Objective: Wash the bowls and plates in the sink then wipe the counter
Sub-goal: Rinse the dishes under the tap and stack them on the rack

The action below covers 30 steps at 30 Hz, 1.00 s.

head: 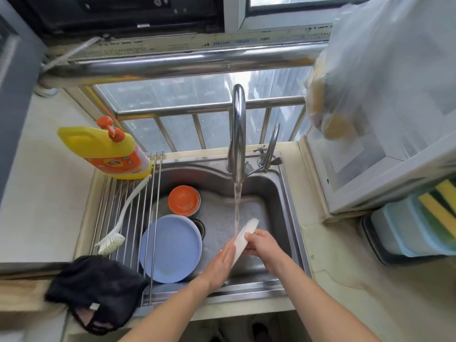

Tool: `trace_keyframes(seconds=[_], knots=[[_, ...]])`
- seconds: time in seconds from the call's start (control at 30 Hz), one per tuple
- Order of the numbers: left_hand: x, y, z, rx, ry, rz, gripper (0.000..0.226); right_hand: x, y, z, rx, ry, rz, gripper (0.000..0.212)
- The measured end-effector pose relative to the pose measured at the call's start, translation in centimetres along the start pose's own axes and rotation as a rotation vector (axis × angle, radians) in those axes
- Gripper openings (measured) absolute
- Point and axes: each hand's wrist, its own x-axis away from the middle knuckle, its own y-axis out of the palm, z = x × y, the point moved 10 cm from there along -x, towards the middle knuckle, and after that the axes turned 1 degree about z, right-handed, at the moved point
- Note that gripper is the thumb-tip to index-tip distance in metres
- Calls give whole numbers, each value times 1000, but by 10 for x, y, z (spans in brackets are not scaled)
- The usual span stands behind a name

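A white plate (243, 236) stands on edge in the steel sink (271, 193), under the water running from the tall faucet (237, 129). My left hand (220, 264) lies flat against its left face. My right hand (262, 244) grips its right side near the rim. Blue plates (170, 248) are stacked at the sink's left, partly under the rack. An orange bowl (183, 200) sits on other bowls behind them.
A roll-up steel rack (128, 218) covers the sink's left side and bears a white dish brush (118, 228), a yellow detergent bottle (108, 150) and a black cloth (96, 290). Sponges (441, 208) lie in a pale tray on the right counter. A plastic bag (370, 70) hangs upper right.
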Motion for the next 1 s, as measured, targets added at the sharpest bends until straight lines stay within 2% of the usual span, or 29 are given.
trace_keyframes(seconds=[0.1, 0.2, 0.3, 0.37, 0.43, 0.57, 0.63, 0.73, 0.8, 0.9, 1.0], knots=[[6, -4, -6, 96, -101, 8, 51, 2, -7, 1, -51, 6, 111, 20], [7, -17, -22, 209, -238, 90, 61, 2, -17, 1, -142, 3, 225, 17], [11, -36, -42, 174, -372, 227, 50, 4, -23, 2, -215, 18, 297, 15], [1, -46, -44, 64, -378, 246, 54, 5, -24, 7, -259, 45, 323, 20], [-16, -54, -40, -66, -316, 248, 62, 6, -24, 13, -300, 62, 350, 25], [-26, -34, 10, -380, -111, 64, 59, 8, -17, 23, -329, 86, 358, 27], [-27, -22, 34, -362, -2, 40, 59, 11, -11, 25, -325, 106, 350, 25], [-30, -14, 44, -347, 42, 34, 60, 11, -6, 25, -282, 118, 323, 26], [-26, -13, 48, -344, 137, 46, 65, 10, -4, 21, -224, 113, 296, 28], [-15, -8, 50, -356, 293, 57, 53, 10, -1, 16, -159, 97, 291, 27], [-3, -6, 50, -320, 289, 60, 49, 8, -3, 16, -127, 84, 346, 25]])
